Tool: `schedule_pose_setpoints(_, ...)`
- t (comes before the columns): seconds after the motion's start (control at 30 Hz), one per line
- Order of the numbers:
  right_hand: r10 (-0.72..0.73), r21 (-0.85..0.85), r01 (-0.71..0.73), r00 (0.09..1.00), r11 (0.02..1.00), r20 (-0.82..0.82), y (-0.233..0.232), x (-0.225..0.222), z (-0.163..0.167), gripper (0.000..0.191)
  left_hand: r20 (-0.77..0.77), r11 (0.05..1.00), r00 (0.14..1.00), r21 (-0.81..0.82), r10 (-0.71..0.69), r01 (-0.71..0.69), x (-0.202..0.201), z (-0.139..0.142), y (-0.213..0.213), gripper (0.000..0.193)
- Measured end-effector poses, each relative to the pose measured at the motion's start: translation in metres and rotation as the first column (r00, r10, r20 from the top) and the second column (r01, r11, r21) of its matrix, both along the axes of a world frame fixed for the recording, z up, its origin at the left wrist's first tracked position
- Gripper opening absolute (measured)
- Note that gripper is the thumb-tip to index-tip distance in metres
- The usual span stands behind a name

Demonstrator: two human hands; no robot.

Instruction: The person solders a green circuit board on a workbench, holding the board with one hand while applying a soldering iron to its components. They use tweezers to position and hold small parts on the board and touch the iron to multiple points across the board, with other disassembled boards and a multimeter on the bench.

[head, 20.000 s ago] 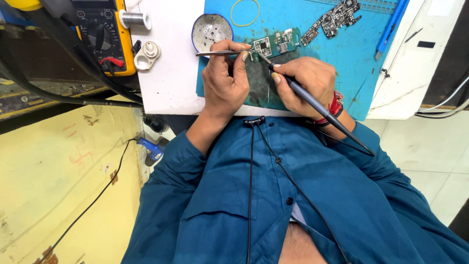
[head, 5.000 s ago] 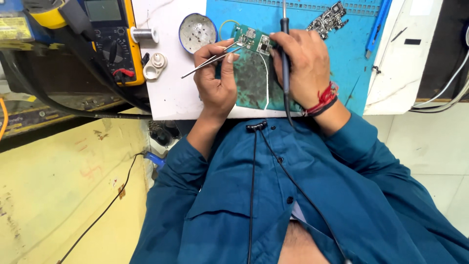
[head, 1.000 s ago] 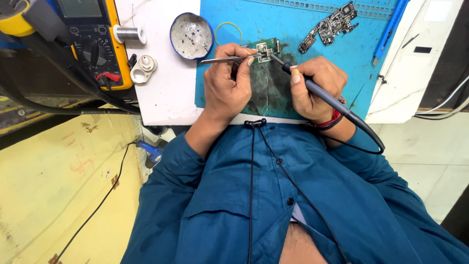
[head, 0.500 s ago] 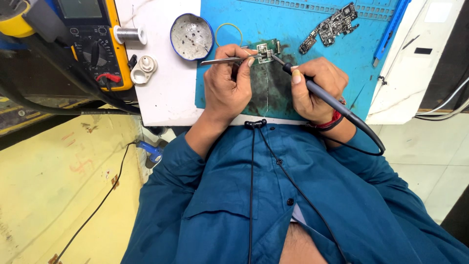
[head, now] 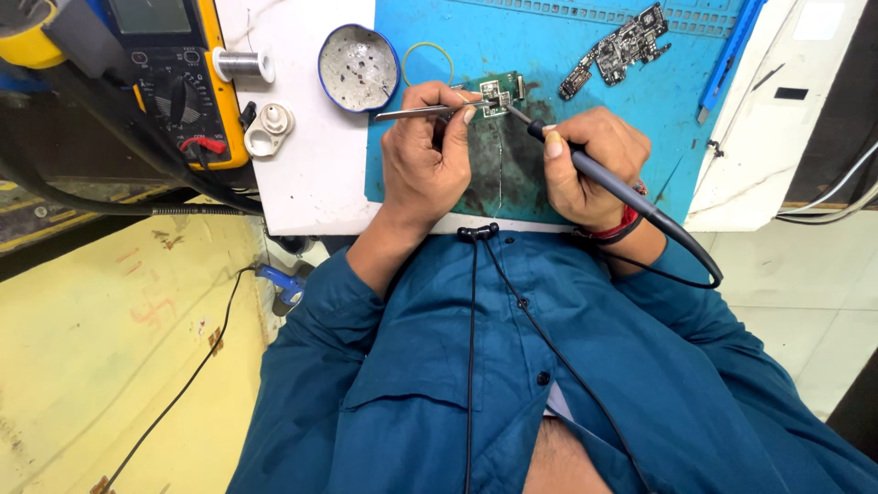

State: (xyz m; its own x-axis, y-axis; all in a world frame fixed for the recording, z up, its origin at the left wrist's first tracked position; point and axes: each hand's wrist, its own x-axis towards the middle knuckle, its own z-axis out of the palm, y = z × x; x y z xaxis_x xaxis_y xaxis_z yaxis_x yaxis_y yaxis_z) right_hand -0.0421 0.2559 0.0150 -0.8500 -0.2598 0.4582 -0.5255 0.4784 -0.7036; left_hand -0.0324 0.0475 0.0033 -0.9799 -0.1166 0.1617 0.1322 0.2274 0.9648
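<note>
Circuit board [head: 497, 95], small and green, lies near the top middle of a blue work mat [head: 604, 119], just beyond both hands. Left hand [head: 425, 160] is closed around a pair of metal tweezers [head: 422, 112], thumb and fingers pinching them; the tweezers lie roughly level, their tips meeting the near edge of the board. Right hand [head: 585, 165] is closed in a pen grip on a dark soldering iron [head: 604, 178], forefinger along the barrel; the iron slants up and to the left, its tip touching the board from the right. A black cord runs from the iron's rear end past the wrist, which wears a red band [head: 622, 224].

A darkened, stained patch of the mat lies under and between the hands. A yellow ring [head: 427, 64] rests on the mat just left of the board. A second circuit board [head: 615, 50], long and dark, lies well apart toward the upper right. A blue strip [head: 729, 57] rests slantwise along the mat's right edge.

Round blue-rimmed metal dish [head: 358, 67] sits on the white tabletop [head: 311, 174] just left of the mat; it holds only grey specks and residue. Left of it stand a spool of solder wire [head: 241, 64] and a small cream plastic part [head: 269, 128]. A yellow-cased meter [head: 178, 78] with a round dial lies at the table's left edge.
</note>
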Motion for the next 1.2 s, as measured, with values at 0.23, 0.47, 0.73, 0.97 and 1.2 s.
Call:
schedule_pose_setpoints(0.23,0.002,-0.001,-0.002,1.000,1.000,0.006,0.0000,0.0000,-0.0010,0.011,0.003,1.000,1.000,0.005,-0.002,0.002,0.0004,-0.0005,0.0001,0.018)
schedule_pose_setpoints(0.47,0.005,-0.002,-0.005,1.000,1.000,-0.003,-0.0009,-0.0014,-0.0002,0.011,0.002,1.000,1.000,0.025,0.001,-0.001,-0.0010,0.0002,0.0002,0.017)
schedule_pose_setpoints(0.73,0.017,0.011,-0.017,1.000,1.000,0.017,-0.0003,-0.0009,0.0017,0.010,0.022,1.000,1.000,0.025,0.003,-0.004,0.0005,0.0008,0.0006,0.016)
schedule_pose_setpoints(0.97,0.012,0.012,-0.013,1.000,1.000,0.025,-0.0008,-0.0009,0.0024,0.009,0.030,0.999,1.000,0.035,-0.002,0.001,0.0008,0.0003,0.0010,0.016)
schedule_pose_setpoints(1.2,0.025,0.007,-0.025,1.000,1.000,0.014,0.0006,-0.0016,0.0011,0.011,0.020,1.000,1.000,0.029,0.000,-0.001,0.0004,-0.0008,0.0004,0.016)
